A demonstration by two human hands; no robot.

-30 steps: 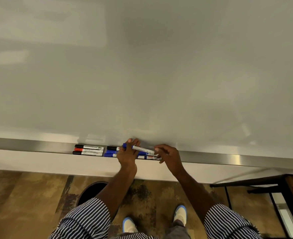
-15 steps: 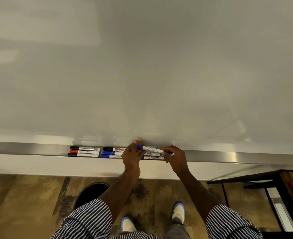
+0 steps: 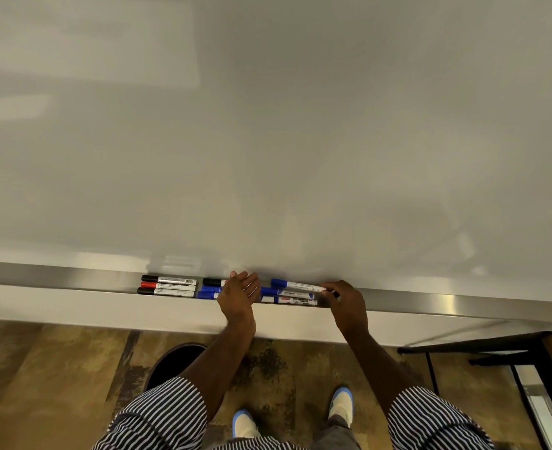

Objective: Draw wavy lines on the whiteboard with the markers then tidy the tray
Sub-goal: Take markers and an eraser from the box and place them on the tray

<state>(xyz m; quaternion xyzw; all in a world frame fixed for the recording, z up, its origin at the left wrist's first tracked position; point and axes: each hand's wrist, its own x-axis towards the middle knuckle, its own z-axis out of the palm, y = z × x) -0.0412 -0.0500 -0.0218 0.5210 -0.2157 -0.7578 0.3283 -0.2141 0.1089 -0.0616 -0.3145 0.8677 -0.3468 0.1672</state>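
A blank whiteboard [image 3: 268,125] fills the upper view, with a metal tray [image 3: 73,278] along its bottom edge. My right hand [image 3: 346,303] pinches the white end of a blue-capped marker [image 3: 297,285], held level just above the tray. My left hand [image 3: 240,295] hovers over the tray with its fingers straight, holding nothing. Under it lie blue markers [image 3: 208,292] and a black one [image 3: 212,282]. More markers [image 3: 287,300] lie beneath the held one. At the left, two black markers and a red marker [image 3: 167,285] sit in a neat group.
A white wall strip [image 3: 73,306] runs below the tray, above a worn wooden floor. A dark round bin [image 3: 173,362] stands by my left leg. A black metal frame with a shelf [image 3: 511,349] is at the right.
My left hand has let go of the blue marker's cap end and opened its fingers. My right hand has carried the marker to the right, still above the tray.
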